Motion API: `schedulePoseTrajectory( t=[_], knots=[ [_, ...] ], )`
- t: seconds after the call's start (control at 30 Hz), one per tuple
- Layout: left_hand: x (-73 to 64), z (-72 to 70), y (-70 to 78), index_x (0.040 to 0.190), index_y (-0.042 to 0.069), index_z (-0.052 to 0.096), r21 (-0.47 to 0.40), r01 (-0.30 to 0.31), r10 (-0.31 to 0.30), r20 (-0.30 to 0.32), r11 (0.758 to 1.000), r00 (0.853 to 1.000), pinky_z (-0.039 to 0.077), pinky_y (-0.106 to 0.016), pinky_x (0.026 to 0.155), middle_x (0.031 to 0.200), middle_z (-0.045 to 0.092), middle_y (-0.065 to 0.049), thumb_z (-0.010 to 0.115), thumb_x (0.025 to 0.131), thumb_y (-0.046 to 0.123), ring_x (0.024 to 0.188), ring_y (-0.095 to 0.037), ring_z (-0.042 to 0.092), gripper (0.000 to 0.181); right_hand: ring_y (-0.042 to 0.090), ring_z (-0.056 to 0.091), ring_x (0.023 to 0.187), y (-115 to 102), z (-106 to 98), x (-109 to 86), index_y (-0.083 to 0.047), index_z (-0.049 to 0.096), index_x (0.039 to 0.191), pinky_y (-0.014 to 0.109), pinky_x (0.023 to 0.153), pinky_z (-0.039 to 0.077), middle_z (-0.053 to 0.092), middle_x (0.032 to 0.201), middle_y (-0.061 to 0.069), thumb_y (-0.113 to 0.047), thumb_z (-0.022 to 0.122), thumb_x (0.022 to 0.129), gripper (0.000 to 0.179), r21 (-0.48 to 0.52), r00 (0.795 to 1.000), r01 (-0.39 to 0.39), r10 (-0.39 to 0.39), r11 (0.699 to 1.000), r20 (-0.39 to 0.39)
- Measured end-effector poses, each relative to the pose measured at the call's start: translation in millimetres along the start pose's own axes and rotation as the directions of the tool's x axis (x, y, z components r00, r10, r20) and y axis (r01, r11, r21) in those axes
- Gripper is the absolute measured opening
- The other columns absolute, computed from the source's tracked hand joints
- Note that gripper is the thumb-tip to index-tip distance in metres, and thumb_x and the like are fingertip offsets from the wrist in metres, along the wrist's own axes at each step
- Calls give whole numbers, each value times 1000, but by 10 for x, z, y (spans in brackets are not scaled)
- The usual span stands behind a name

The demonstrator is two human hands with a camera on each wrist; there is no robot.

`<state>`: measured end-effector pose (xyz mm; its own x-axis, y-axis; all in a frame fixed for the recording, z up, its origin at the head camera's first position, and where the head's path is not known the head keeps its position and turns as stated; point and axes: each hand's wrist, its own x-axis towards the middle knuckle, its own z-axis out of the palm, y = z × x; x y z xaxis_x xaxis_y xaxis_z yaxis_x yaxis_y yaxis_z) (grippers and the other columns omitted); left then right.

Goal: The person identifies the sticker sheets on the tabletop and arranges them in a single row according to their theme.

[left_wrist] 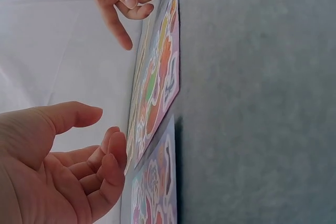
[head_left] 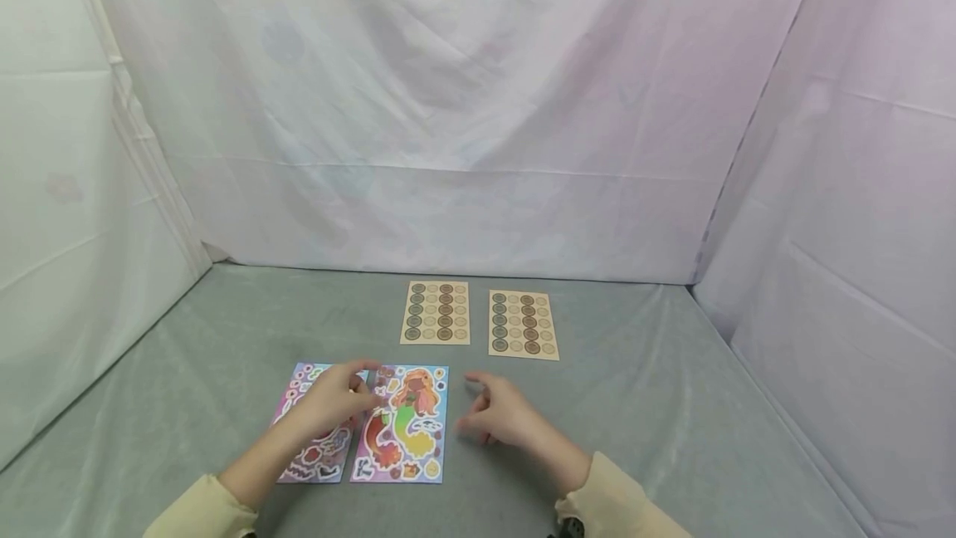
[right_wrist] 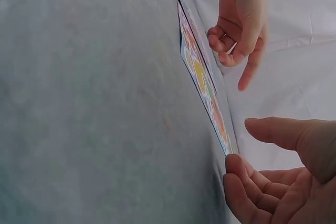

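Note:
Two colourful sticker sheets lie side by side near the front of the table. The right one, a mermaid sticker sheet (head_left: 418, 438), shows a figure with a green and yellow tail. My left hand (head_left: 329, 401) hovers over the left sticker sheet (head_left: 329, 467) and hides much of it, its fingertips over the gap between the two sheets. In the left wrist view, that hand (left_wrist: 68, 171) has its thumb apart from loosely bent fingers and holds nothing. My right hand (head_left: 504, 415) is just right of the mermaid sheet, fingers loosely bent. Nothing sits between its thumb and fingers (right_wrist: 252, 182) in the right wrist view.
Farther back lie two tan sheets printed with rows of round designs, a left tan sheet (head_left: 436, 314) and a right tan sheet (head_left: 523, 325). A grey cloth (head_left: 635, 405) covers the table. White curtains (head_left: 448, 106) enclose the back and both sides.

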<state>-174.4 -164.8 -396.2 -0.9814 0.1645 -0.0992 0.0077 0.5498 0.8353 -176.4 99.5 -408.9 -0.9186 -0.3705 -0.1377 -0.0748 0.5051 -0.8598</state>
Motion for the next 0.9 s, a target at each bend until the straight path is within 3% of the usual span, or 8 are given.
schedulePoseTrajectory(
  t=[0.17, 0.43, 0.63, 0.9],
  knots=[
    [23, -29, 42, 130, -6, 51, -13, -30, 29, -17, 999, 999, 47, -30, 49, 72, 56, -7, 69, 81, 4, 55, -21, 57, 53, 14, 56, 54, 27, -62, 53, 6, 43, 137, 30, 49, 51, 60, 72, 3, -2, 78, 73, 73, -8, 999, 16, -16, 1000, -41],
    [158, -54, 17, 132, -8, 49, -13, -70, 70, -18, 997, 997, 43, -26, 49, 76, 58, -6, 67, 83, 4, 60, -22, 58, 53, 15, 59, 60, 46, -161, 144, 5, 48, 134, 31, 52, 52, 60, 83, 4, -6, 77, 76, 66, -11, 995, 20, -21, 1000, -99],
    [243, -87, 18, 132, -7, 48, -34, -86, 86, -15, 996, 996, 51, -34, 60, 83, 60, -8, 68, 85, 10, 69, -25, 61, 54, 17, 61, 69, 42, -200, 200, 3, 50, 133, 31, 58, 52, 61, 91, 6, -11, 76, 79, 61, -30, 988, 1, -6, 1000, -155],
    [371, -105, 30, 134, -4, 49, 22, -107, 108, -55, 994, 993, 53, -37, 70, 97, 62, -9, 68, 88, 17, 86, -23, 61, 54, 19, 60, 79, 54, -235, 325, 2, 54, 130, 30, 62, 50, 62, 96, 7, -14, 76, 80, 56, -48, 966, 5, -17, 999, -257]
  ],
)
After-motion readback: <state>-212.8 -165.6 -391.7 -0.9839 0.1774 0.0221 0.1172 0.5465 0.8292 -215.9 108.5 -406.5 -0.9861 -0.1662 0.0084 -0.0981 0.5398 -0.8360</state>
